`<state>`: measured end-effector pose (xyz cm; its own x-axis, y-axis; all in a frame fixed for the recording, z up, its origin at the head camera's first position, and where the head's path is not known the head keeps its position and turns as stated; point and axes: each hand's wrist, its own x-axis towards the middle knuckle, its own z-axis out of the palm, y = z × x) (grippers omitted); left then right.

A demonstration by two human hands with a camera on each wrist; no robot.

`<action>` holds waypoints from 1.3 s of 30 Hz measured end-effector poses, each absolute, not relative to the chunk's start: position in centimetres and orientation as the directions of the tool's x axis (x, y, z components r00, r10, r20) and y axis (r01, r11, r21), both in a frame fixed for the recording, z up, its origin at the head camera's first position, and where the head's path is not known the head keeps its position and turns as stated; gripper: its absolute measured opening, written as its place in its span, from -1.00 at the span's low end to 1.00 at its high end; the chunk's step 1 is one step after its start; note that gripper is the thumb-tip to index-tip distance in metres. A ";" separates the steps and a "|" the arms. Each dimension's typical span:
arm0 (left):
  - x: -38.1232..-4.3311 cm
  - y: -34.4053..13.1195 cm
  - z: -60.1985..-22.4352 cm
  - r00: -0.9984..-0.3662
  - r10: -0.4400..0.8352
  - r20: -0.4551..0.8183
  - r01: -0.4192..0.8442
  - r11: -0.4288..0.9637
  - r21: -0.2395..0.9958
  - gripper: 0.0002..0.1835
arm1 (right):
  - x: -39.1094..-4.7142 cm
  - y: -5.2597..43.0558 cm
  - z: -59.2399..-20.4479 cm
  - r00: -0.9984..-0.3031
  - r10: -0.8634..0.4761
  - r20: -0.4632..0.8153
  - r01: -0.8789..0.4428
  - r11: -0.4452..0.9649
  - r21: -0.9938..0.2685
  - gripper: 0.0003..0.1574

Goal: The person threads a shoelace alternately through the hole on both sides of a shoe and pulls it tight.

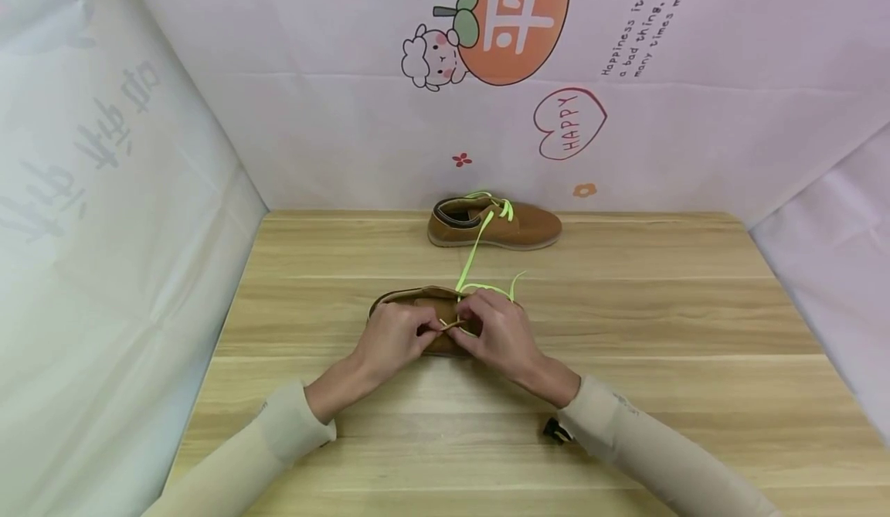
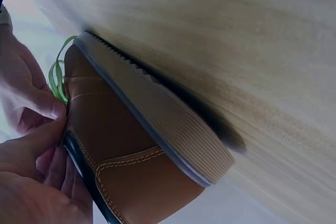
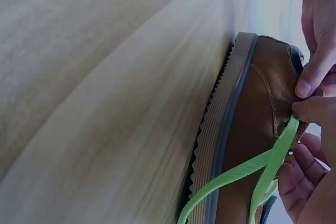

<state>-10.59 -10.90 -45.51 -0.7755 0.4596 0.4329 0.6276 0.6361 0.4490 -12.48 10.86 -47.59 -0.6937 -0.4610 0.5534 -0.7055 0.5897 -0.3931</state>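
Note:
A brown leather shoe [image 1: 416,298] with a ridged sole stands on the wooden table, toe to the right. My left hand [image 1: 395,335] pinches the near lacing flap of this shoe between thumb and fingers. Right beside it, my right hand [image 1: 502,339] pinches the bright green shoelace [image 3: 283,145] where it meets the flap's edge, thumb close to an eyelet. The fingertips of both hands almost meet, as the left wrist view shows over the shoe [image 2: 118,108]. From the shoe, one length of lace [image 1: 469,263] stretches away across the table. My fingers hide most of the eyelets.
A second brown shoe [image 1: 531,226] with green laces stands at the table's back edge, against the printed white backdrop [image 1: 334,115]. White cloth sides flank the wooden table [image 1: 660,416]. A small black object [image 1: 556,430] shows at my right cuff.

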 end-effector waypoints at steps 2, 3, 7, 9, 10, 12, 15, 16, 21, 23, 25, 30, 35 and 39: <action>-10.5 -10.9 -45.6 -0.750 0.475 0.460 0.654 0.636 0.410 -0.80 | -12.5 10.8 -47.6 -0.680 -0.479 0.555 -0.719 0.586 -0.375 -0.70; -10.4 -10.9 -45.7 -0.736 0.485 0.473 0.668 0.633 0.391 -0.80 | -12.5 10.8 -47.6 -0.677 -0.487 0.551 -0.722 0.584 -0.370 -0.72; -10.3 -10.9 -45.9 -0.675 0.514 0.530 0.719 0.618 0.318 -0.82 | -12.6 10.8 -47.5 -0.688 -0.511 0.515 -0.718 0.585 -0.378 -0.81; -10.3 -11.0 -46.1 -0.637 0.530 0.559 0.745 0.610 0.271 -0.84 | -12.5 10.7 -47.4 -0.698 -0.520 0.492 -0.712 0.576 -0.401 -0.83; -10.3 -11.0 -46.2 -0.618 0.536 0.575 0.756 0.607 0.247 -0.86 | -12.5 10.7 -47.4 -0.703 -0.525 0.480 -0.709 0.571 -0.414 -0.83; -10.3 -11.0 -46.3 -0.583 0.551 0.597 0.774 0.601 0.200 -0.88 | -12.5 10.7 -47.2 -0.713 -0.532 0.457 -0.701 0.560 -0.441 -0.81; -10.2 -11.0 -46.4 -0.545 0.569 0.616 0.787 0.600 0.143 -0.88 | -12.6 10.6 -47.0 -0.724 -0.543 0.427 -0.690 0.549 -0.472 -0.79; -10.2 -11.0 -46.4 -0.538 0.572 0.619 0.789 0.600 0.132 -0.88 | -12.6 10.6 -46.9 -0.728 -0.544 0.418 -0.685 0.549 -0.479 -0.80; -10.2 -11.0 -46.4 -0.525 0.586 0.617 0.791 0.604 0.099 -0.84 | -12.8 10.6 -46.8 -0.752 -0.547 0.367 -0.648 0.514 -0.562 -0.83; -10.2 -11.0 -46.4 -0.523 0.590 0.615 0.791 0.605 0.093 -0.83 | -12.9 10.6 -46.8 -0.766 -0.545 0.341 -0.621 0.489 -0.612 -0.84; -10.2 -11.1 -46.5 -0.522 0.591 0.615 0.792 0.603 0.092 -0.83 | -13.0 10.7 -46.7 -0.779 -0.543 0.313 -0.589 0.463 -0.662 -0.84; -10.3 -11.1 -46.6 -0.521 0.588 0.619 0.795 0.599 0.100 -0.82 | -13.0 11.0 -46.5 -0.814 -0.533 0.231 -0.494 0.427 -0.757 -0.84; -10.3 -11.1 -46.7 -0.521 0.588 0.619 0.795 0.598 0.102 -0.83 | -13.1 10.9 -46.3 -0.849 -0.505 0.156 -0.406 0.436 -0.803 -0.94; -10.3 -11.2 -46.7 -0.520 0.591 0.616 0.799 0.593 0.106 -0.86 | -13.3 10.7 -46.3 -0.866 -0.486 0.119 -0.356 0.430 -0.829 -0.93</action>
